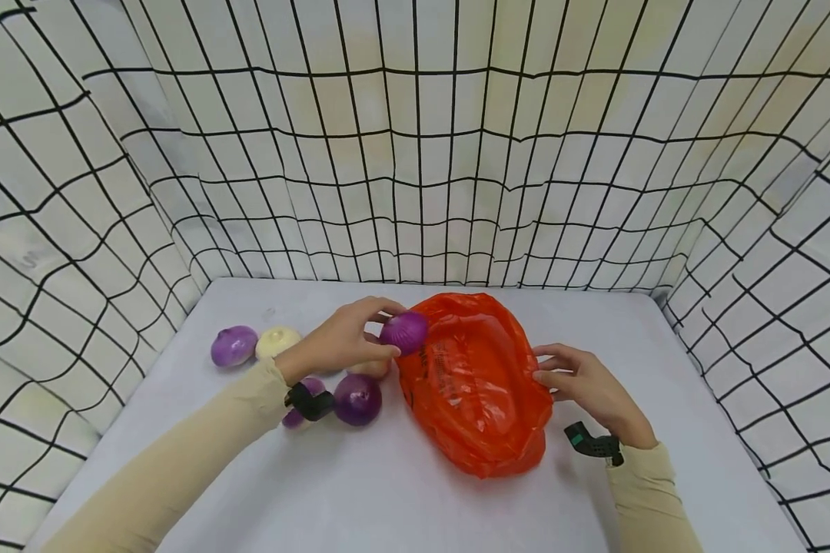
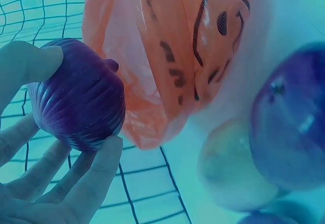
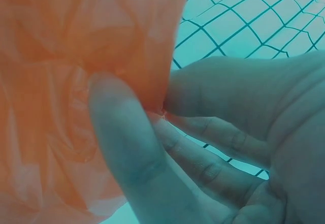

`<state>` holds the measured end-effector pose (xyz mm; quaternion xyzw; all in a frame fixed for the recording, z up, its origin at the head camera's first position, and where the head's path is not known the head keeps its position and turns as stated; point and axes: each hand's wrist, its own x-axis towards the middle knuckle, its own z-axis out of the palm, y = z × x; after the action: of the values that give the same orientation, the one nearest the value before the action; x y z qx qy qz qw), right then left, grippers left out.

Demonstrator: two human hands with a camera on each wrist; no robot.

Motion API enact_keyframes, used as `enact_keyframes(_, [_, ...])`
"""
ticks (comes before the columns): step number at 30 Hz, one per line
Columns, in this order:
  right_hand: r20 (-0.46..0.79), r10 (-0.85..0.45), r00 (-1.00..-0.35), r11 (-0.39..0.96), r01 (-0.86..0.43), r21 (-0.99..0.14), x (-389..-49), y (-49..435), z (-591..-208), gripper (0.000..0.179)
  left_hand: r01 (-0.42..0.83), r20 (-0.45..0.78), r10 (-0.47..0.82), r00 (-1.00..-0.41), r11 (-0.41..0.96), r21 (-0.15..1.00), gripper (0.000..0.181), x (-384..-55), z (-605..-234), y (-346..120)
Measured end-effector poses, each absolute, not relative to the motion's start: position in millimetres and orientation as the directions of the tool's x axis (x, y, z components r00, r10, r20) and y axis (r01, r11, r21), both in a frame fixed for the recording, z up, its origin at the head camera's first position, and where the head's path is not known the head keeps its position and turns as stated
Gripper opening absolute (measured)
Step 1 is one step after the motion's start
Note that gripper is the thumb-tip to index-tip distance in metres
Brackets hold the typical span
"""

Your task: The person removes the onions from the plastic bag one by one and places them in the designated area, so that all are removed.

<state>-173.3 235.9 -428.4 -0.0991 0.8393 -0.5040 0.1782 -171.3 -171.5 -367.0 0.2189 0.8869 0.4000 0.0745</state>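
Note:
My left hand [image 1: 346, 336] grips a purple onion [image 1: 404, 332] between thumb and fingers at the left rim of a red plastic bag [image 1: 487, 455]. The left wrist view shows the same ridged onion [image 2: 81, 97] with its short stem end toward the bag opening. On the other side, my right hand [image 1: 584, 384] pinches the bag's right rim. Close up in the right wrist view, the thin film [image 3: 45, 112] hangs between thumb and fingers. The bag's mouth is spread wide and faces up, with dark print on its inner left side.
Left of the bag lie a dark purple onion [image 1: 357, 399], a tan one [image 1: 370, 369] and a smaller purple one partly behind the wrist strap. Farther left are a light purple onion [image 1: 234, 346] and a pale yellow one [image 1: 277, 342]. Black-netted white walls [image 1: 415, 153] enclose the white table [image 1: 415, 514].

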Motion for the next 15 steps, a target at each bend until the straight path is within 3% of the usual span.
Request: enact_keyframes(15, [-0.177, -0.375, -0.910, 0.463, -0.018, -0.886, -169.4, 234.8, -423.6, 0.058, 0.340, 0.098, 0.392, -0.915, 0.614, 0.713, 0.060, -147.4, -367.2, -225.4])
